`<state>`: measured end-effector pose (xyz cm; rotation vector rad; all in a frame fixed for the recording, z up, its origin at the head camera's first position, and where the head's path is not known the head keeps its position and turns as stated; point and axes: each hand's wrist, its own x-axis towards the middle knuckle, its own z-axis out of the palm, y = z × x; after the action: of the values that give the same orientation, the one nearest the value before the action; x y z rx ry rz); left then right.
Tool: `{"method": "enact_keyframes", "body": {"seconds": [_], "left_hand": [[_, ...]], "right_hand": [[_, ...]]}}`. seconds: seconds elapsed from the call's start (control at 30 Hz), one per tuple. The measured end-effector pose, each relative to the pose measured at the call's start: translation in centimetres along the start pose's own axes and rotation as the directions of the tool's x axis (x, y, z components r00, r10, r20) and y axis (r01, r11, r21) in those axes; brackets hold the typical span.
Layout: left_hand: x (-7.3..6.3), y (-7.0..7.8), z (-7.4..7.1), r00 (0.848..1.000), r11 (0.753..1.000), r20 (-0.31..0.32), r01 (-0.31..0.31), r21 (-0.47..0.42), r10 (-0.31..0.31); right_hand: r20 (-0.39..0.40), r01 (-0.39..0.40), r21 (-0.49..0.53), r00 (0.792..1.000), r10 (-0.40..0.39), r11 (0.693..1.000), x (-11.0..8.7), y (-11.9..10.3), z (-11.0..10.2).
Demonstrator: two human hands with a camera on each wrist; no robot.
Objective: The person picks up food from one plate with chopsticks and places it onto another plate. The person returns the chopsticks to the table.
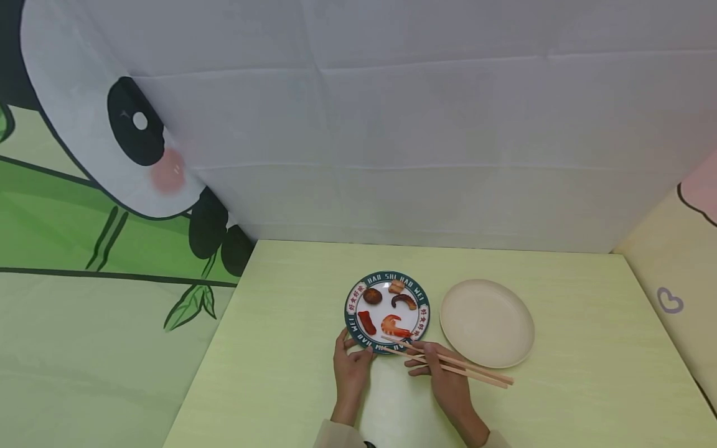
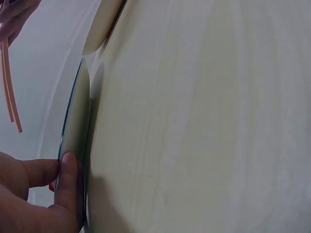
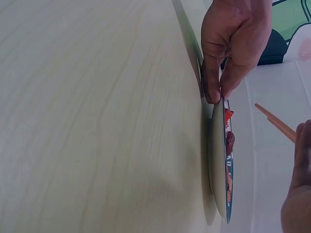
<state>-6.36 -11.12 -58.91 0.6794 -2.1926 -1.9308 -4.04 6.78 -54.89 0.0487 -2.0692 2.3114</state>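
Note:
A patterned plate [image 1: 424,298] with a dark green lettered rim holds a shrimp [image 1: 394,326], a red piece [image 1: 366,322], a round brown mushroom-like piece [image 1: 372,296], a curved brown slice [image 1: 403,302] and a small tan chunk [image 1: 396,286]. My left hand [image 1: 351,370] pinches its near left rim between thumb and fingers, as the left wrist view also shows. In my right hand [image 1: 445,379] is a pair of wooden chopsticks [image 1: 484,370], tips apart over the near rim beside the shrimp. Nothing is between the tips. In the right wrist view, the patterned plate [image 3: 219,160] appears edge-on.
A plain beige plate [image 1: 487,323] stands to the right of the patterned one, close to my right hand. The pale wooden table [image 1: 269,348] ends at a white cloth backdrop [image 1: 426,155]. A cartoon-printed cloth [image 1: 84,218] hangs on the left.

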Motion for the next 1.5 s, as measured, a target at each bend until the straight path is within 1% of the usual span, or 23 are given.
{"method": "enact_keyframes", "body": {"seconds": [0.23, 0.37, 0.53, 0.63, 0.77, 0.9, 1.07, 1.3, 1.5], "left_hand": [[0.1, -0.1, 0.0, 1.0, 1.0, 0.001, 0.011, 0.008, -0.011], [0.1, 0.0, 0.1, 1.0, 0.999, 0.0, 0.029, 0.018, -0.029], [0.0, 0.0, 0.0, 1.0, 0.999, 0.001, 0.028, 0.031, -0.028], [0.0, 0.0, 0.0, 1.0, 0.999, 0.0, 0.027, 0.024, -0.027], [0.0, 0.1, 0.0, 1.0, 0.999, -0.002, 0.029, 0.023, -0.029], [0.0, 0.1, 0.0, 0.999, 0.998, -0.002, 0.034, 0.043, -0.034], [0.0, 0.1, 0.0, 0.999, 0.998, -0.001, 0.032, 0.047, -0.032], [0.0, 0.0, 0.0, 0.999, 0.999, 0.0, 0.036, 0.027, -0.036], [0.0, 0.1, -0.1, 1.0, 1.0, -0.001, 0.008, -0.013, -0.008]], "right_hand": [[-0.02, 0.023, 0.007, 1.0, -0.023, 1.0, 0.2, 0.3, 0.3], [-0.028, 0.016, 0.008, 0.999, -0.016, 1.0, 0.3, 0.6, 0.6], [-0.02, 0.029, 0.009, 0.999, -0.029, 1.0, 0.5, 0.9, 0.9], [-0.015, 0.041, -0.001, 0.999, -0.041, 0.999, 0.6, 1.0, 1.0], [-0.007, 0.037, -0.008, 0.999, -0.037, 0.999, 0.7, 1.1, 1.1], [0.0, 0.033, 0.0, 0.999, -0.033, 0.999, 0.8, 1.1, 1.2], [0.002, 0.037, 0.018, 0.999, -0.037, 0.999, 0.9, 1.2, 1.4], [-0.005, 0.017, -0.006, 1.0, -0.017, 1.0, 1.2, 1.4, 1.4], [-0.001, 0.032, 0.0, 0.999, -0.032, 0.999, 1.3, 1.4, 1.6]]}}
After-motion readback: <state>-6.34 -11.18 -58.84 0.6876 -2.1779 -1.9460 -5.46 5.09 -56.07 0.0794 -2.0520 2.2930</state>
